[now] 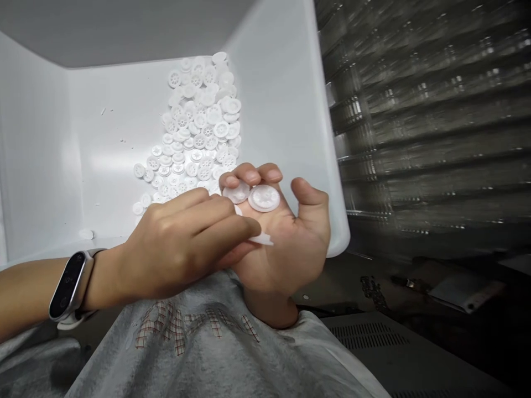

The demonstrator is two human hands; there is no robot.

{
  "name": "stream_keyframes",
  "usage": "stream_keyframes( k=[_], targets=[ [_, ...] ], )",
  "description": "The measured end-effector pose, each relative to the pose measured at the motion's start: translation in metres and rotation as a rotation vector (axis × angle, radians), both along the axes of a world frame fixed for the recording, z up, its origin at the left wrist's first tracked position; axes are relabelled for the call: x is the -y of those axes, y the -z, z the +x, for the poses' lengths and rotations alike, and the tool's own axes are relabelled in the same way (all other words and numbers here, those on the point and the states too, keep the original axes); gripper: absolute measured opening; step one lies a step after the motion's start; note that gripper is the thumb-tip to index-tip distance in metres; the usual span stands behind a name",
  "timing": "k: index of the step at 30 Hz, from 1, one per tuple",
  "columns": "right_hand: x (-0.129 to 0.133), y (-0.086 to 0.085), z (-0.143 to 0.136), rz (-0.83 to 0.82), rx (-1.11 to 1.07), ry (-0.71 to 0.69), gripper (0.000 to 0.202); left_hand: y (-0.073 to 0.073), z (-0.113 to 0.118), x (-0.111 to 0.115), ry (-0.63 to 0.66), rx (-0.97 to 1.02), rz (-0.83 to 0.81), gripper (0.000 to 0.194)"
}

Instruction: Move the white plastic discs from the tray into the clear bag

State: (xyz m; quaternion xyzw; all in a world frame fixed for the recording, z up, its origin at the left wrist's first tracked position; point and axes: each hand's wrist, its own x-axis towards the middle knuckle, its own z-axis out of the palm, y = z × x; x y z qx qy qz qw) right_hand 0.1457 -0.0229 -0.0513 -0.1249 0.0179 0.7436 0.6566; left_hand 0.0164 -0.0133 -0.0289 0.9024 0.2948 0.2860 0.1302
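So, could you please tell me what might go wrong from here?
The white discs rest on the right hand with its thumb spread away, so they might slide off. The small white piece held by the left hand could slip. A dropped disc might get lost in the similar pile inside the white tub.

White plastic discs (264,198), two side by side in hands (290,251), pinched white piece (263,239) part-hidden, others heaped

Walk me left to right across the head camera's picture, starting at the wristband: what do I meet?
Wristband → left hand → open right hand with white discs on it → vented grey box.
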Motion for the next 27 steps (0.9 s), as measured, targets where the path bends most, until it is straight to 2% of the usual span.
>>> stream_keyframes(
  k=[2, 6, 9, 14, 17, 18, 20, 23, 25, 27],
  targets=[
    [0.0, 0.0, -0.002, 0.005, -0.062, -0.007, 0.019, -0.002, -0.001, -0.002, 0.044, -0.006, 0.103, 0.006],
    [-0.001, -0.002, -0.004, -0.003, -0.167, -0.055, 0.018, -0.003, -0.004, -0.004, 0.132, -0.043, 0.277, 0.018],
    [-0.002, -0.006, -0.002, -0.022, -0.219, -0.065, 0.016, 0.0, -0.005, -0.002, 0.16, -0.028, 0.239, 0.023],
    [-0.002, -0.01, 0.001, -0.067, -0.252, -0.069, 0.016, -0.001, -0.008, 0.005, 0.167, 0.059, 0.057, 0.022],
    [-0.003, -0.008, 0.002, -0.04, -0.265, -0.057, 0.017, -0.003, -0.012, 0.003, 0.122, 0.175, -0.188, 0.009],
    [-0.003, -0.007, 0.003, -0.028, -0.274, -0.06, 0.018, -0.003, -0.013, 0.0, 0.08, 0.23, -0.338, 0.006],
    [-0.004, -0.006, 0.004, -0.024, -0.293, -0.081, 0.02, 0.0, -0.015, -0.007, -0.004, 0.404, -0.743, 0.007],
    [-0.005, -0.007, 0.006, -0.083, -0.298, -0.075, 0.021, 0.008, -0.013, -0.018, -0.11, 0.751, -1.331, 0.019],
    [-0.006, -0.01, 0.007, -0.156, -0.278, -0.027, 0.02, 0.01, -0.009, -0.022, -0.27, 0.912, -1.544, 0.03],
    [-0.008, -0.013, 0.008, -0.242, -0.254, 0.009, 0.018, 0.01, -0.005, -0.024, -0.407, 0.991, -1.712, 0.039]
  ],
)
